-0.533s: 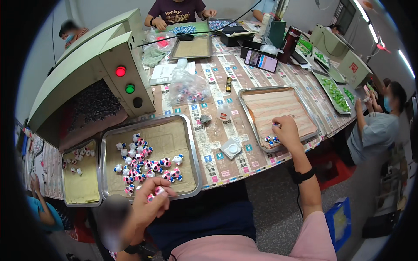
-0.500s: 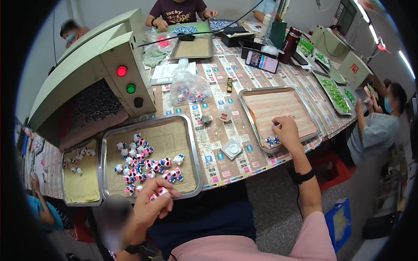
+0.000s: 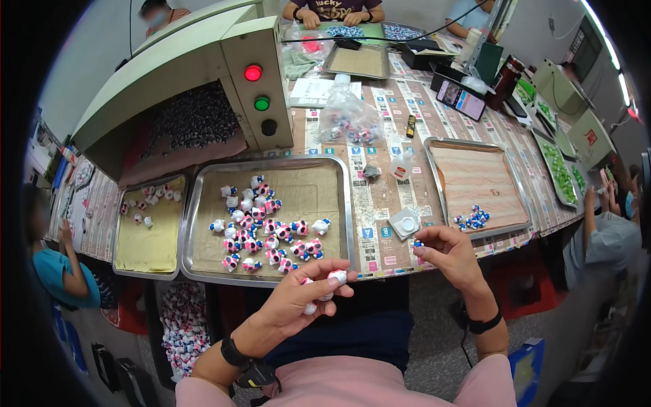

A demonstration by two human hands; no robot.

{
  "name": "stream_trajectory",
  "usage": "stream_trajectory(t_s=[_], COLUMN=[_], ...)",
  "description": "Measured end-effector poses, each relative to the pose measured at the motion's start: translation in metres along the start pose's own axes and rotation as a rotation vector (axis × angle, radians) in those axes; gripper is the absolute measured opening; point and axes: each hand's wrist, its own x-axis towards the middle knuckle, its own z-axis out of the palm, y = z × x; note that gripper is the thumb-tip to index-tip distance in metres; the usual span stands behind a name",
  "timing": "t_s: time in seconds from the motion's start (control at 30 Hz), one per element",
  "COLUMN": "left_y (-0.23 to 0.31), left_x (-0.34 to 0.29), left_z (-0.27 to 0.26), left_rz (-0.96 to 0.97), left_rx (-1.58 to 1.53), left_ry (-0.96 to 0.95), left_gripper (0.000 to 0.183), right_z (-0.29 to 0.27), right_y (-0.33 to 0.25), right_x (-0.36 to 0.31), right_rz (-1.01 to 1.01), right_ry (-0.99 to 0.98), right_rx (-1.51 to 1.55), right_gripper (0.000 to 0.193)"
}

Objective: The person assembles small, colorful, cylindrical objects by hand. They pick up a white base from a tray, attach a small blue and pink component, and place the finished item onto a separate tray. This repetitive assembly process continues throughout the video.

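My left hand (image 3: 308,298), palm turned up in front of the table, is closed round a few small white and pink figurines (image 3: 336,277). Across from it, my right hand (image 3: 453,258) pinches a tiny blue piece (image 3: 418,244) between thumb and fingertips. A gap separates the two hands. Just beyond my left hand, a large metal tray (image 3: 346,203) holds many white, pink and blue animal figurines (image 3: 271,230). Beyond my right hand, a second tray (image 3: 475,163) lined with light brown material has a small heap of blue and white pieces (image 3: 477,217) in its near corner.
A beige machine (image 3: 230,88) with lit buttons stands behind the left trays. A small yellow-lined tray (image 3: 146,237) is at far left. Midway lie a white square dish (image 3: 405,222), a small bottle (image 3: 401,165) and a plastic bag (image 3: 349,122). Below the table sits a bin of figurines (image 3: 184,325).
My right hand has left the right tray and come left toward my left hand with a blue piece. My left hand has moved right, away from the figurine tray. The whole view has shifted.
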Motion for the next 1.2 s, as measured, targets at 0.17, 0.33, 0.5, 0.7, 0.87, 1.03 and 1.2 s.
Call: stream_trajectory(t_s=[0.17,0.33,0.5,0.7,0.87,1.03,1.2], left_y=[-0.005,-0.007,-0.012,-0.020,-0.022,-0.022,-0.029], left_x=[-0.002,-0.005,-0.004,-0.001,0.003,0.004,0.006], left_z=[-0.005,0.000,-0.007,-0.018,-0.002,0.006,0.001], left_rz=[-0.028,-0.043,-0.110,-0.065,-0.067,-0.068,-0.072], left_rx=[-0.091,-0.054,-0.084,-0.105,-0.095,-0.089,-0.061], left_ry=[-0.020,0.025,-0.032,-0.152,0.004,0.043,-0.001], left_gripper=[0.039,0.039,0.038,0.029,0.027,0.029,0.033], right_z=[0.000,0.000,0.002,-0.001,0.011,0.034,0.059], right_y=[0.001,0.003,0.010,0.012,-0.002,-0.014,-0.009], right_x=[0.016,0.030,0.047,0.046,0.033,0.000,-0.026], right_rz=[-0.274,-0.340,-0.395,-0.411,-0.339,-0.232,-0.213], right_ry=[0.093,0.173,0.159,0.145,0.149,-0.030,-0.195], right_rx=[-0.361,-0.539,-0.686,-0.802,-0.624,-0.239,0.117], right_gripper=[0.018,0.016,0.014,0.014,0.014,0.017,0.022])
